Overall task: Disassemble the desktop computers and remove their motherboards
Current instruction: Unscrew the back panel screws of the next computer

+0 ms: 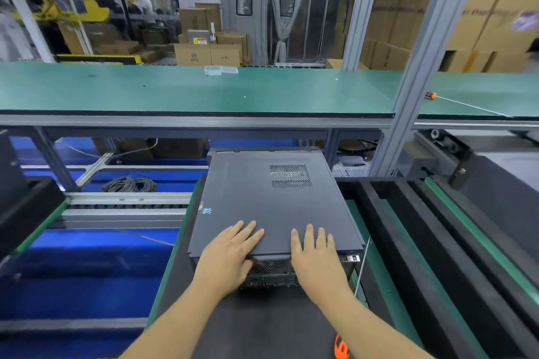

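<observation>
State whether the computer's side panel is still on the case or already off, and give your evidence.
Still on. The grey side panel covers the whole top of the computer case; no internals show. Both hands, left hand and right hand, press flat on it.

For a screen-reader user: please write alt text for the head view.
Both hands lie flat, left hand and right hand, on the near end of a closed grey computer case lying on a black mat. A green bench runs behind it, cardboard boxes beyond.
</observation>
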`<state>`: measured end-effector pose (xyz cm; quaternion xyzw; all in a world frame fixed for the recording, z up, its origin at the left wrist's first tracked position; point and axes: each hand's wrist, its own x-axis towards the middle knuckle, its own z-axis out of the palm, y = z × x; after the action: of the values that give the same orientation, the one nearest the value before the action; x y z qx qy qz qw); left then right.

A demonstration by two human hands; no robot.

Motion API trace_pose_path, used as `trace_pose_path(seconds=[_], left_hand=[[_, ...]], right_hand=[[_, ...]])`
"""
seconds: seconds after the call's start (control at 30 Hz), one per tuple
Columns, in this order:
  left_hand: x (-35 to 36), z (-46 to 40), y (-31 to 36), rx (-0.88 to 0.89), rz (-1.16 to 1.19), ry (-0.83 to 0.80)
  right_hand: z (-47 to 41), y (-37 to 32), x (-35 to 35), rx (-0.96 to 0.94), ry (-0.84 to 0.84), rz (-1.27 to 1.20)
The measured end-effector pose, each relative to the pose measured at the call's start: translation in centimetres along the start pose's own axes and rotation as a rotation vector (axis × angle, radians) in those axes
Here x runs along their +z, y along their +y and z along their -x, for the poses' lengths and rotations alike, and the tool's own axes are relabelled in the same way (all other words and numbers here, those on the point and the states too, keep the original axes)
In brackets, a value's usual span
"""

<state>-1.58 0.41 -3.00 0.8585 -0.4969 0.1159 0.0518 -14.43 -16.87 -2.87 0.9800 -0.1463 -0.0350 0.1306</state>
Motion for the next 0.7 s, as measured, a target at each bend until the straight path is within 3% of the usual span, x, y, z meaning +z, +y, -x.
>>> trace_pose_path(seconds=[0.1, 0.23, 0.33, 0.47, 0.57, 0.63, 0.7], left_hand=[[0.0, 0.7, -1.6, 0.055, -0.020, 0.031], [0.3, 0.9, -1.5, -0.009, 0.055, 0.021], [1.0, 0.7, -1.2, -0.028, 0.043, -0.048], [1.4, 0.5, -1.0, -0.092, -0.131, -0.152], [-0.1, 0.1, -0.4, -0.106, -0.186, -0.219], [-2.7, -0.5, -0.8, -0.069, -0.193, -0.151], [-6.2, -1.6, -1.1, 0.027, -0.174, 0.074]], right_hand=[[0.2, -0.5, -0.3, -0.036, 0.015, 0.043], [0.7, -1.1, -0.6, -0.002, 0.017, 0.089], [0.3, -0.4, -0.7, -0.025, 0.059, 0.097], [-0.9, 0.3, -0.3, -0.022, 0.032, -0.125], [-1.1, 1.1, -0.9, -0.055, -0.005, -0.086], [-1.0, 2.1, -2.8, -0.118, 0.123, -0.045], [-1.1, 3.1, -5.4, -0.175, 0.328, -0.026]])
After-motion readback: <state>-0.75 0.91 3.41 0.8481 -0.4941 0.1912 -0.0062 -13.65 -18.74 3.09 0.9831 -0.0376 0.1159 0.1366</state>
